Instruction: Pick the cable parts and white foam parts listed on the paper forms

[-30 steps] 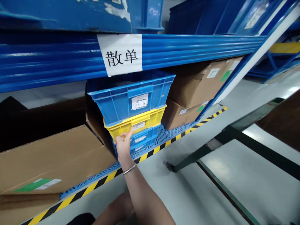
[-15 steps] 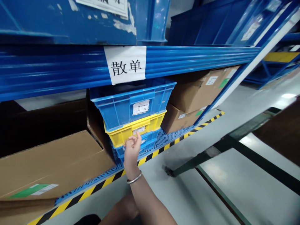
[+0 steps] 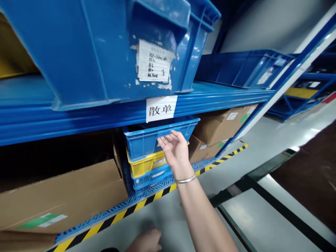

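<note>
My right hand (image 3: 175,150), with a silver bangle at the wrist, reaches palm up to the front of a blue bin (image 3: 141,145). Its fingers are extended and a little curled just under the bin's front lip, with the thumb near the lip. I cannot tell how firmly they touch it. That bin tops a stack: a yellow bin (image 3: 140,167) sits directly beneath, and more blue bins (image 3: 151,178) are at the bottom. Low in the picture my left hand (image 3: 148,240) is blurred and partly cut off, away from the stack; its fingers cannot be made out.
A blue shelf beam (image 3: 215,101) with a paper sign (image 3: 161,109) runs close above the stack. Large blue bins (image 3: 110,52) stand on that shelf. An open cardboard box (image 3: 78,189) is at left, stacked cartons (image 3: 215,127) at right. Striped tape (image 3: 141,206) edges the floor.
My right hand has moved up from in front of the yellow bin to the top blue bin's lip, its fingers now extended. The view has tilted up, showing more of the upper shelf.
</note>
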The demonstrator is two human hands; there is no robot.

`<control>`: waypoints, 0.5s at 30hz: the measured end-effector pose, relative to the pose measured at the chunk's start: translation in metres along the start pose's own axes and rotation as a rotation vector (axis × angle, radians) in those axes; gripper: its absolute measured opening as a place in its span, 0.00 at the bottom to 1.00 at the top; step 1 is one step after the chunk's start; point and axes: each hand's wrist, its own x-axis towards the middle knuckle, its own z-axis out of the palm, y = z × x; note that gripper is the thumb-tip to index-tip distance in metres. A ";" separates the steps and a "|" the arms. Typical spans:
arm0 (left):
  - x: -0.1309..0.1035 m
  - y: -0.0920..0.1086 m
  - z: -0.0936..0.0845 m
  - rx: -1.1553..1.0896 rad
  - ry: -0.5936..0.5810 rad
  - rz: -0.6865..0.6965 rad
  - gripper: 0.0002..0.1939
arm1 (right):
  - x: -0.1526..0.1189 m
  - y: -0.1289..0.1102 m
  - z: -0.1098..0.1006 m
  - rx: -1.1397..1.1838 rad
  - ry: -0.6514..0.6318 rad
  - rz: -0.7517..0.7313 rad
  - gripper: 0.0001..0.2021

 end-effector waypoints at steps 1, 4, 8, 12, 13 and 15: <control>0.000 0.004 -0.006 0.010 0.028 -0.018 0.25 | 0.000 0.000 -0.001 -0.008 -0.007 0.005 0.10; -0.005 0.019 -0.032 -0.009 0.151 -0.039 0.28 | 0.004 0.000 -0.002 -0.023 -0.039 -0.001 0.12; -0.032 0.050 -0.078 -0.176 0.519 0.035 0.24 | 0.016 -0.007 0.005 -0.061 -0.043 0.007 0.13; -0.077 0.093 -0.129 -0.078 1.098 0.218 0.20 | 0.024 -0.019 0.018 -0.105 -0.031 0.000 0.11; -0.087 0.102 -0.143 -0.024 1.205 0.256 0.20 | 0.024 -0.021 0.020 -0.124 -0.057 -0.020 0.10; -0.100 0.118 -0.170 0.072 1.359 0.303 0.23 | 0.021 -0.020 0.023 -0.173 -0.118 -0.034 0.08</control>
